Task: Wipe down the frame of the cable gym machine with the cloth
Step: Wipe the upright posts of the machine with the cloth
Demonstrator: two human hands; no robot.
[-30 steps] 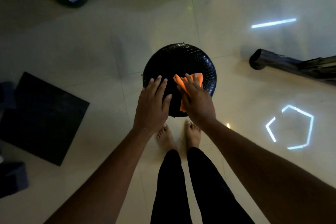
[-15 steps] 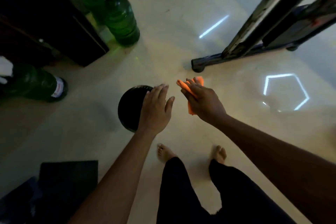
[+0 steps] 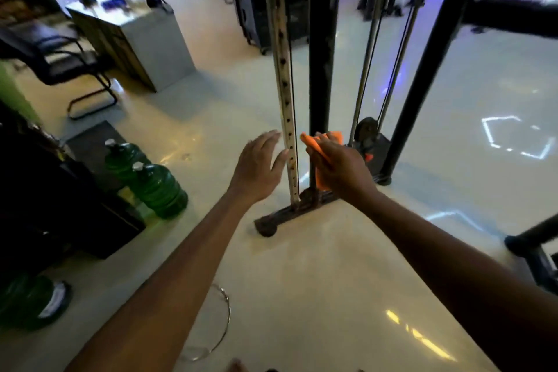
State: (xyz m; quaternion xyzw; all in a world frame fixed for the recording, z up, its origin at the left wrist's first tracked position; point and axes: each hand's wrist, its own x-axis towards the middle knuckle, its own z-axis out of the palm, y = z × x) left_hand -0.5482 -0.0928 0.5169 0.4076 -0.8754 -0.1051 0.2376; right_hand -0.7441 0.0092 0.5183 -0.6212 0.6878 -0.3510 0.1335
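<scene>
Frame (image 3: 321,39): black uprights rising from floor (image 3: 302,281), base bar low at centre; pale holed rail (image 3: 285,93) just left of main upright, cables to right.
Desk (image 3: 145,48) and chair (image 3: 60,63) far left.
Green bottles (image 3: 157,187) left on floor, well apart from frame.
Left hand (image 3: 259,169): fingers straight, relaxed, holding nothing, just left of rail; contact unclear.
Right hand (image 3: 338,166): fingers lie over orange cloth (image 3: 321,178), holding it in front of upright near base.
</scene>
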